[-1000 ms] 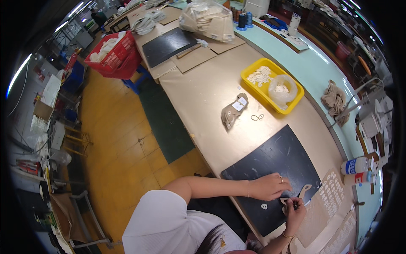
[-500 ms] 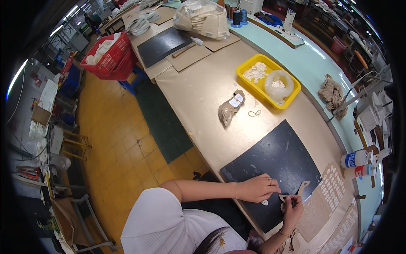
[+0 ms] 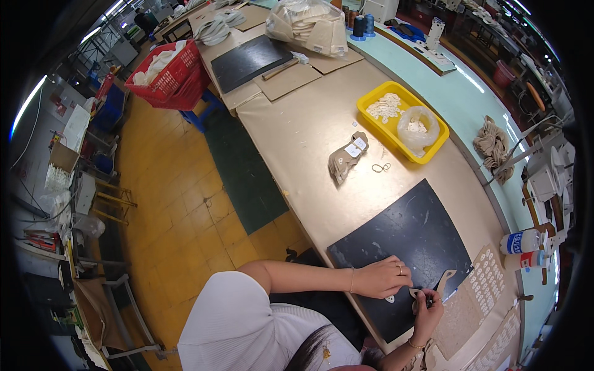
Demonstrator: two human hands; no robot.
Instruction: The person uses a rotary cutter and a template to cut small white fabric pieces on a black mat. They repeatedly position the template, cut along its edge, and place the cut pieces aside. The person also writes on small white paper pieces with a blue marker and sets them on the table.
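Over the near part of the black board (image 3: 402,222) my two hands are close together. My right hand (image 3: 427,309) is closed round a curved beige cut piece (image 3: 445,281), whose rounded end sticks up past the fingers. My left hand (image 3: 382,278) has its fingers bent and drawn together, tips down beside that piece; what they pinch, if anything, is hidden. Just below the left fingers a small white rounded patch (image 3: 390,298) with tiny holes lies on the board. At the right of the board lies a beige sheet with rows of small white patches (image 3: 486,278).
A yellow tray (image 3: 366,119) holds loose white patches and a clear bag. Nearer are a bundle of beige pieces (image 3: 346,157) and a rubber band (image 3: 381,167). Two bottles (image 3: 521,242) stand at the right. A red basket (image 3: 164,77) is at the far left.
The whole view has shifted slightly, so the table things appear a little further right. Both hands keep nearly the same pose over the board, the right still holding the beige piece.
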